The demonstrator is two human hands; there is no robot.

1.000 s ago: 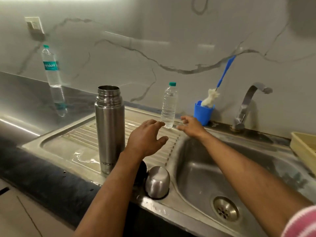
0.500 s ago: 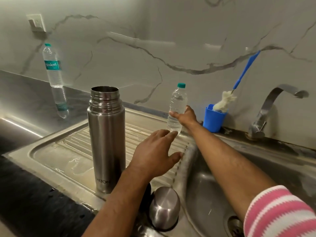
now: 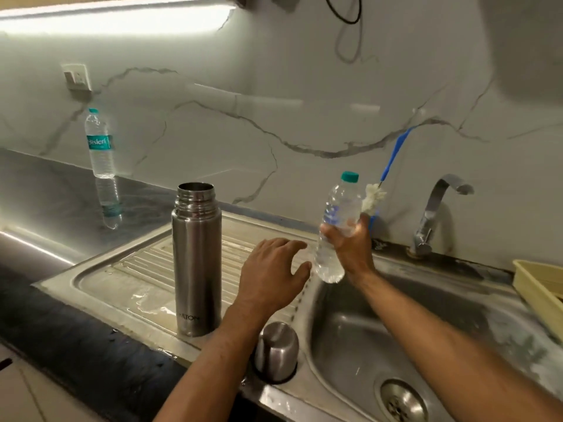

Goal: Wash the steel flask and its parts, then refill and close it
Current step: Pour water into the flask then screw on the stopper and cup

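Note:
The steel flask (image 3: 196, 263) stands upright and uncapped on the wet drainboard (image 3: 128, 278). Its steel cup lid (image 3: 276, 351) sits upside down near the front edge, beside my left forearm. My right hand (image 3: 352, 242) grips a small clear water bottle (image 3: 335, 226) with a teal cap, lifted and tilted over the edge between drainboard and sink. My left hand (image 3: 271, 278) hovers open over the drainboard, right of the flask and just short of the bottle's base. Any other flask part under my left arm is hidden.
The sink basin (image 3: 457, 345) with its drain (image 3: 402, 402) lies on the right, the tap (image 3: 432, 214) behind it. A blue-handled bottle brush (image 3: 393, 159) stands behind my right hand. A second water bottle (image 3: 100, 144) stands on the dark counter, far left. A yellow tray (image 3: 539, 284) sits at right.
My right hand closed on the small bottle and lifted it off the drainboard, tilting it toward me. My left hand stayed hovering, open, near it.

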